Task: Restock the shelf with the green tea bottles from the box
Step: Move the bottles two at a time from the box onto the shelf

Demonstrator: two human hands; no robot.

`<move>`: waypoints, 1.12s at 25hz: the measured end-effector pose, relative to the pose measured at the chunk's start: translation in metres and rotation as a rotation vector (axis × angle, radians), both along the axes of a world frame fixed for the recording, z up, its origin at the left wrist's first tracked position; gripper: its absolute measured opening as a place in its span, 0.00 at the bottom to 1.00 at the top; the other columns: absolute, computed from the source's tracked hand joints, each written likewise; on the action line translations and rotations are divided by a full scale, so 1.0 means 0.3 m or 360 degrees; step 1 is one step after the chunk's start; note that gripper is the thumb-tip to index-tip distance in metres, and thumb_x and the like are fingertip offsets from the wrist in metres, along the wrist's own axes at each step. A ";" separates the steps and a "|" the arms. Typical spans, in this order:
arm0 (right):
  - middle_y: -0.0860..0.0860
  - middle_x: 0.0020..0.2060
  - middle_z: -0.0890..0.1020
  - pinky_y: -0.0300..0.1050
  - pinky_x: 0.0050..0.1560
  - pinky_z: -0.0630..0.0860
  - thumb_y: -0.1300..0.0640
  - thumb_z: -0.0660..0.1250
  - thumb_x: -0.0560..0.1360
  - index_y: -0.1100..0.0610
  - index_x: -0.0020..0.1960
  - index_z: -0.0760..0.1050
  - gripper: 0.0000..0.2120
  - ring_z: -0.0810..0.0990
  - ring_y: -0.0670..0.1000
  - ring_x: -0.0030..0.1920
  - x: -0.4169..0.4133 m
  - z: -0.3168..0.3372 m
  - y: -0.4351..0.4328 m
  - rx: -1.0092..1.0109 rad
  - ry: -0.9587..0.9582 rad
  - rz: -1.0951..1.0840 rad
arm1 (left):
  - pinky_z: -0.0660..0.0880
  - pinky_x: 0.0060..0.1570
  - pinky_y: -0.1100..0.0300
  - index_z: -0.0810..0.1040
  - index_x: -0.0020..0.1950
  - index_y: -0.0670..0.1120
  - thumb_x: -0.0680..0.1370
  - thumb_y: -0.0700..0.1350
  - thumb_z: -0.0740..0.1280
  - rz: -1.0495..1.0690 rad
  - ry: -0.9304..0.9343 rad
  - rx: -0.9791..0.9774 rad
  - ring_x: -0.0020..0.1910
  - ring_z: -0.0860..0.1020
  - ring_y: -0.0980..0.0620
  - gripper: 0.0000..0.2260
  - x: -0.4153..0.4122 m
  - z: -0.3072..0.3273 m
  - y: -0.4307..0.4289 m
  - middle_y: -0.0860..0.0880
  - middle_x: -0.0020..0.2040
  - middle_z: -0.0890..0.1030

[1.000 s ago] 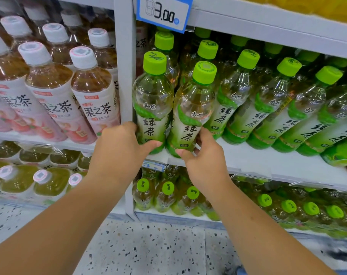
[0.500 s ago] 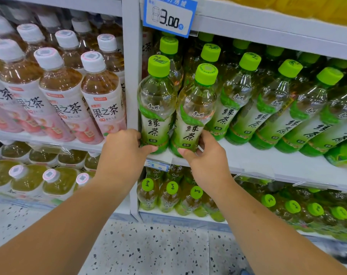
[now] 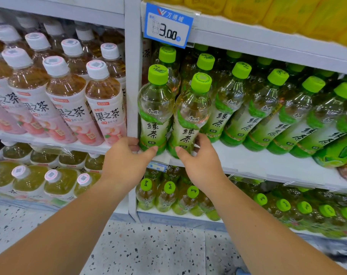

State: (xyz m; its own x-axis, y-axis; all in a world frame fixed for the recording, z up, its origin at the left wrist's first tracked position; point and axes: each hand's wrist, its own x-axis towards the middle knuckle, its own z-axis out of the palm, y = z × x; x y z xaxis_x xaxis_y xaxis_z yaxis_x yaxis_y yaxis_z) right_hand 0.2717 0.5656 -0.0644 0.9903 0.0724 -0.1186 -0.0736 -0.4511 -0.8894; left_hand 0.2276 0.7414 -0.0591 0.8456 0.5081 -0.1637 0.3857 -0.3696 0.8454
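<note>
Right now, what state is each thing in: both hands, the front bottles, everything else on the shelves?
Left hand, grips the base of the left front green tea bottle.
Right hand, grips the base of the right front green tea bottle.
Both front bottles, capped, bases at the shelf front edge.
Other green tea bottles, capped, in rows beside and behind.
White-capped tea bottles, capped, in the neighbouring bay.
Price tag, shows 3.00.

The green tea bottles (image 3: 156,108) are clear glossy plastic with matt green caps (image 3: 157,74) (ridged sides); the shelf (image 3: 248,161) looks smooth white-painted metal, the floor (image 3: 148,249) speckled polished terrazzo.
</note>
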 end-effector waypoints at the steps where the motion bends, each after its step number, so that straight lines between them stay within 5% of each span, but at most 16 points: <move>1: 0.37 0.53 0.76 0.25 0.42 0.63 0.50 0.71 0.76 0.44 0.65 0.71 0.19 0.74 0.33 0.48 -0.004 0.005 -0.002 -0.0017 0.0008 -0.0020 | 0.71 0.54 0.57 0.74 0.70 0.46 0.72 0.60 0.74 -0.0009 0.0011 -0.0035 0.58 0.77 0.51 0.30 -0.008 -0.003 -0.007 0.51 0.59 0.81; 4: 0.41 0.61 0.75 0.33 0.51 0.67 0.46 0.69 0.76 0.47 0.72 0.68 0.26 0.74 0.41 0.57 -0.019 0.020 -0.004 -0.0046 0.0071 -0.0058 | 0.67 0.55 0.57 0.70 0.73 0.47 0.75 0.61 0.69 -0.0089 0.0033 0.0038 0.62 0.74 0.52 0.31 -0.035 0.001 -0.023 0.52 0.66 0.77; 8: 0.44 0.71 0.71 0.54 0.68 0.71 0.40 0.68 0.75 0.47 0.76 0.64 0.33 0.70 0.48 0.70 -0.051 0.042 -0.015 0.0029 0.0233 -0.0127 | 0.68 0.51 0.56 0.70 0.73 0.49 0.77 0.62 0.65 -0.0118 0.0084 -0.0021 0.56 0.75 0.53 0.28 -0.073 0.024 -0.041 0.52 0.64 0.77; 16: 0.42 0.63 0.73 0.41 0.51 0.68 0.39 0.65 0.78 0.45 0.75 0.66 0.28 0.73 0.45 0.60 -0.178 0.129 -0.081 0.0232 0.0435 -0.0073 | 0.70 0.61 0.54 0.71 0.72 0.51 0.80 0.62 0.62 -0.0318 0.0114 -0.0116 0.62 0.75 0.53 0.24 -0.226 0.111 -0.100 0.55 0.63 0.77; 19: 0.38 0.56 0.74 0.35 0.44 0.68 0.39 0.65 0.78 0.44 0.74 0.67 0.26 0.73 0.35 0.51 -0.238 0.181 -0.134 0.0270 0.0495 -0.0070 | 0.70 0.62 0.53 0.73 0.70 0.51 0.80 0.61 0.61 -0.0349 0.0106 -0.0147 0.62 0.75 0.54 0.22 -0.296 0.167 -0.128 0.57 0.60 0.77; 28: 0.29 0.49 0.72 0.36 0.45 0.67 0.39 0.63 0.78 0.46 0.74 0.68 0.26 0.71 0.31 0.47 -0.495 0.380 -0.364 0.0124 0.0559 -0.0068 | 0.67 0.53 0.59 0.72 0.72 0.48 0.81 0.61 0.60 -0.0381 0.0252 -0.0177 0.58 0.73 0.55 0.24 -0.489 0.381 -0.292 0.54 0.61 0.76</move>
State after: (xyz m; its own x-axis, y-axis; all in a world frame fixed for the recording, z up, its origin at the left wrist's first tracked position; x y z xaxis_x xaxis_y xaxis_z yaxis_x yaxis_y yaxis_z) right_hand 0.1233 0.4565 0.0496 0.8923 0.0543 -0.4481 -0.3982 -0.3731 -0.8380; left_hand 0.0808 0.6539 0.0552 0.8986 0.2692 -0.3464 0.4290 -0.3742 0.8222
